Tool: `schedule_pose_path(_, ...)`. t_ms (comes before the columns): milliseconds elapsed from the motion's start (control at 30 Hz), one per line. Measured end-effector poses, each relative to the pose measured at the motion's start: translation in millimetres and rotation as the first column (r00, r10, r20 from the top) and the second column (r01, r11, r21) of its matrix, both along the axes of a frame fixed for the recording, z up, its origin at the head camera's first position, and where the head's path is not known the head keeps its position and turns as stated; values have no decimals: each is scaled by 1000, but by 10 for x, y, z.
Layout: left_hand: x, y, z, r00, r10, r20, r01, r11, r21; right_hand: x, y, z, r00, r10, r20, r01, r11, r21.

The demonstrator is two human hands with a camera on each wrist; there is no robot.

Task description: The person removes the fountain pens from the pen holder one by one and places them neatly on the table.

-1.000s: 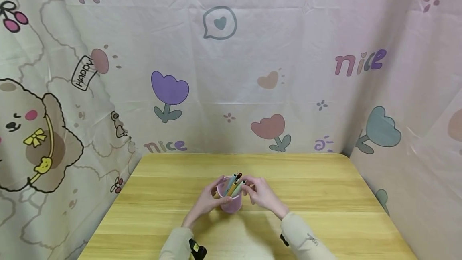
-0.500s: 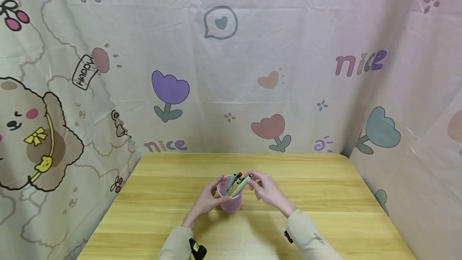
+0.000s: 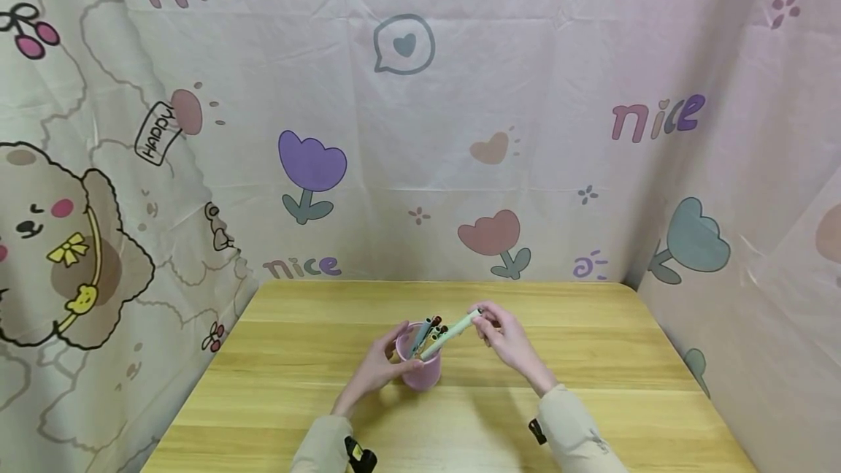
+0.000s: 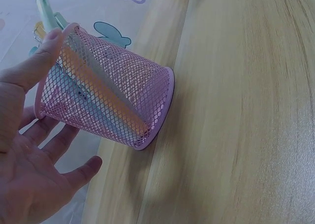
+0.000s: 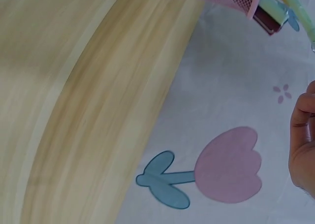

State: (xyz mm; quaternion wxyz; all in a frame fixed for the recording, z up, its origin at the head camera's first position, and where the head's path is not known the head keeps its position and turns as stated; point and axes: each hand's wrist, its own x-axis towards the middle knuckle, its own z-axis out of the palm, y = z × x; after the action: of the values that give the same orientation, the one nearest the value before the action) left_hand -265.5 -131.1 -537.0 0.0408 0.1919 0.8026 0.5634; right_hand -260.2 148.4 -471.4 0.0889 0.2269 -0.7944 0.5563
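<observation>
Thumb and fingers of the right hand [image 3: 504,334] pinch the upper end of a pale green pen [image 3: 453,332], pressed on it with no gap to be seen in the head view, while the pen slants down to the left, its lower end within the mouth of a pink mesh cup [image 3: 422,377]. That cup stands on the wooden worktop [image 3: 591,356], well in from the left and right edges and a little nearer the far left corner than the far right one. Around its rim the left hand [image 3: 381,367] is partly curled, thumb on the near side and fingers about the left and far side; from the left wrist, one finger stands away from the mesh. Other pens share the cup: a blue pen [image 3: 421,334] at the left of the bunch, a dark red pen [image 3: 436,320] showing its end, and an orange pen [image 4: 103,89] running down inside toward the base. Beige sleeves [image 3: 322,444] cover both forearms. Behind the far edge hangs a pale curtain [image 3: 420,122] printed with flowers, hearts and the word "nice".
</observation>
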Motion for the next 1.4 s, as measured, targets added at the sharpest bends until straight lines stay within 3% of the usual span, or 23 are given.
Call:
schedule_pose_path(133,6,-2,6,1000,1,1,-1,1000,1,-12,83,-12,998,-57,10,57,995,-76)
schedule_pose_path(333,14,-3,19,1000,0,-1,0,1000,5,-6,171,-30,986,-125,107,141,976,-164)
schedule_pose_path(533,23,-4,17,1000,3,12,-3,1000,11,-22,225,-84,985,-98,139,135,946,-294)
schedule_pose_path(767,19,-4,8,1000,4,12,-4,1000,11,-21,292,-137,992,31,120,28,888,-459)
schedule_pose_path(967,19,-6,14,1000,-3,27,2,1000,13,-28,335,-149,986,19,168,76,838,-540)
schedule_pose_path(1100,21,-8,21,999,0,35,0,1000,4,-26,375,-157,978,42,205,81,827,-556)
schedule_pose_path(1400,16,-2,9,999,-5,40,4,1000,16,-29,443,-199,962,97,257,57,844,-533)
